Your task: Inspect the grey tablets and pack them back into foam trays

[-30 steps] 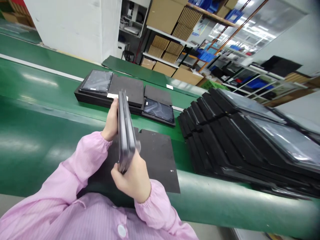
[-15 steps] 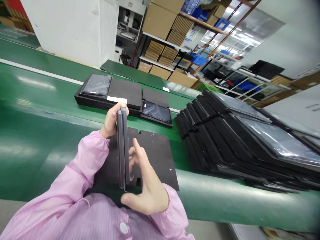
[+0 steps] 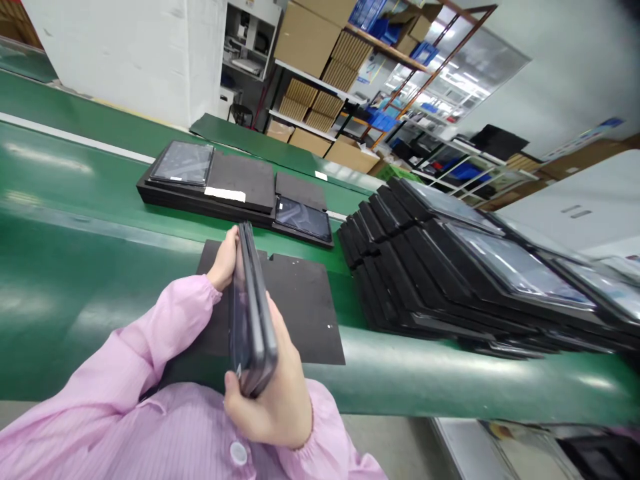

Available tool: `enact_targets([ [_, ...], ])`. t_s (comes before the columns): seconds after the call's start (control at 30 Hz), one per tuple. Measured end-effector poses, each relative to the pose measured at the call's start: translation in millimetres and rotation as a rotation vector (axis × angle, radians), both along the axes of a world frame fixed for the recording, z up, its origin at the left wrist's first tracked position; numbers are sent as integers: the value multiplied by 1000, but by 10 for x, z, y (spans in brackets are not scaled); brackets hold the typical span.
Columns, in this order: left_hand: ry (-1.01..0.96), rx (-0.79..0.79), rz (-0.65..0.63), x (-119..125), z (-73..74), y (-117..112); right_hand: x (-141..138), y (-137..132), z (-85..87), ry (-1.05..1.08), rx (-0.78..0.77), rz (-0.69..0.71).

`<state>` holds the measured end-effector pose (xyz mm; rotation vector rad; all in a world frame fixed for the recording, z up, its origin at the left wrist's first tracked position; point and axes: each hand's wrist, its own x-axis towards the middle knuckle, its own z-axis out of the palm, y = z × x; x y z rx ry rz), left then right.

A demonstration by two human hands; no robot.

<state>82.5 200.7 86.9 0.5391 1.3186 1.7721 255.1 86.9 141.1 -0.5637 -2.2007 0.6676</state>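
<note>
Two dark tablets (image 3: pixel 254 307) stand on edge, pressed face to face, between my hands. My left hand (image 3: pixel 225 260) grips their far end, its fingers mostly hidden behind them. At the near end my right hand (image 3: pixel 275 393) is closed round them, with the thumb on the left side and the fingers out of sight on the right. Below lies a flat black foam sheet (image 3: pixel 305 307) with small notches. Beyond it, a stack of black foam trays (image 3: pixel 245 180) carries a tablet (image 3: pixel 183 162) on the left, and a lower tray holds another tablet (image 3: pixel 304 219).
Tall leaning stacks of black trays with film-covered tablets (image 3: pixel 515 263) fill the right side. Everything rests on a green work surface (image 3: pixel 90 267). A white pillar (image 3: pixel 125 53) and shelves with cardboard boxes (image 3: pixel 310 40) stand behind.
My right hand, spread and apart from the tablets before, has closed on their near end. The tablets have tilted, so more of the left one's face shows. The view has shifted slightly.
</note>
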Motion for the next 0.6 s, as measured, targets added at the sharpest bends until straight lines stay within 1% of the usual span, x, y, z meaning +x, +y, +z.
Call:
enact_targets([
  [0.07,55,124,38,-129,175,39,-9,0,-208,15,93,21],
  [0.13,179,271,117,-250,346,57,-47,59,-424,41,173,30],
  [0.17,244,321,146,-294,404,64,-76,101,-530,49,197,28],
  [0.23,331,363,138,-343,441,84,-145,182,-723,58,207,26],
  [0.33,370,361,46,-340,354,132,-233,252,-928,71,132,47],
  [0.4,375,369,5,-328,286,157,-238,271,-981,87,47,86],
  [0.47,378,386,-21,-329,262,158,-170,310,-966,89,-48,179],
  [0.53,382,421,-38,-340,285,128,-41,398,-901,62,-175,319],
  [0.6,405,469,-51,-344,334,76,98,535,-799,35,-330,476],
])
